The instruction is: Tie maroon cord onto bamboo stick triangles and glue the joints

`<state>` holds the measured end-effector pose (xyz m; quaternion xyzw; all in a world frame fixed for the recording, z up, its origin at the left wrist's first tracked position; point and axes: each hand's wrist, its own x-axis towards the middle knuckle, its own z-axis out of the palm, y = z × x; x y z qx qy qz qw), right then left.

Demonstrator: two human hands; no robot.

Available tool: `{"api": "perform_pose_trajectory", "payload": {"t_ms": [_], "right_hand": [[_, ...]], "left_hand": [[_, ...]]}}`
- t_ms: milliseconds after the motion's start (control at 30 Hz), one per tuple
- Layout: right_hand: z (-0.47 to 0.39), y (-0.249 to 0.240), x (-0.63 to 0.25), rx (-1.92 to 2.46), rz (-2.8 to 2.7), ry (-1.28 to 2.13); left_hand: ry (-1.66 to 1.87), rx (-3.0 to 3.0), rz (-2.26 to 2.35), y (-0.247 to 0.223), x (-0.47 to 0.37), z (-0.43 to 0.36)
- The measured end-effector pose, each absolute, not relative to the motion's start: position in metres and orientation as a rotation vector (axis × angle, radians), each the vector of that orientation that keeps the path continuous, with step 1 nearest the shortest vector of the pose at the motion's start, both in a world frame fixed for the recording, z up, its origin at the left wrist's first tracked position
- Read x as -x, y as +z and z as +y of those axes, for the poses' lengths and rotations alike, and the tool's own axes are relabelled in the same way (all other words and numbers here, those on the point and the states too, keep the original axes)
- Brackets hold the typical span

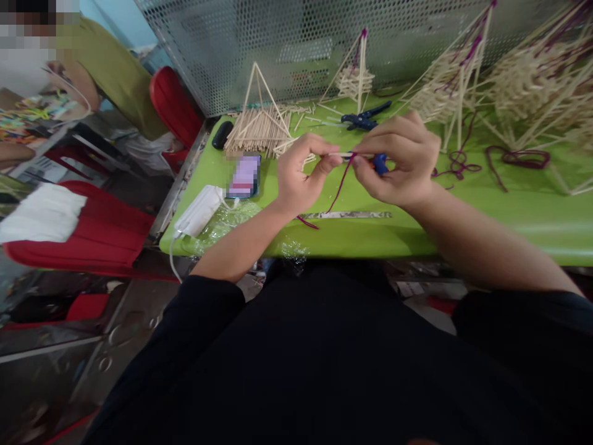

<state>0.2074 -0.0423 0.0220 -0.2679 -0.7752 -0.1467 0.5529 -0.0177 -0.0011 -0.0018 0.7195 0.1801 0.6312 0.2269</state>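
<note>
Between my two hands is a short pale wooden stick [345, 154], held level above the green table. My left hand [303, 170] pinches its left end between thumb and fingers. At the other end, my right hand [401, 157] pinches purple string [341, 183] against the stick; the string's tail hangs down toward the table. Just behind the right fingers lies a blue object [380, 164], partly hidden. Farther back are dark blue pliers [364, 117]. A flat patterned strip [356, 215] lies below my hands, with a purple string end [308, 222] at its left.
Stick pyramids [359, 77] stand along the perforated metal panel [287, 49], several at right. A pile of sticks [259, 133], a phone [245, 176] and a white power bank [201, 210] are at left. Purple string [519, 157] lies right. Another person [111, 74] is beyond the red chair [173, 108].
</note>
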Motion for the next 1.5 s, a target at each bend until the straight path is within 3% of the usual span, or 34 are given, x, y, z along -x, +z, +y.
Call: {"api": "perform_pose_trajectory", "payload": {"t_ms": [700, 967, 1500], "right_hand": [[-0.055, 0.025, -0.205, 0.577, -1.695, -0.329], [-0.049, 0.017, -0.206, 0.892, -1.818, -0.146], [-0.058, 0.026, -0.204, 1.064, -1.84, -0.019]], "left_hand": [[1.69, -2.039, 0.702, 0.009, 0.013, -0.034], [1.611, -1.942, 0.894, 0.0, 0.009, -0.033], [1.755, -2.003, 0.543, 0.002, 0.007, -0.02]]}}
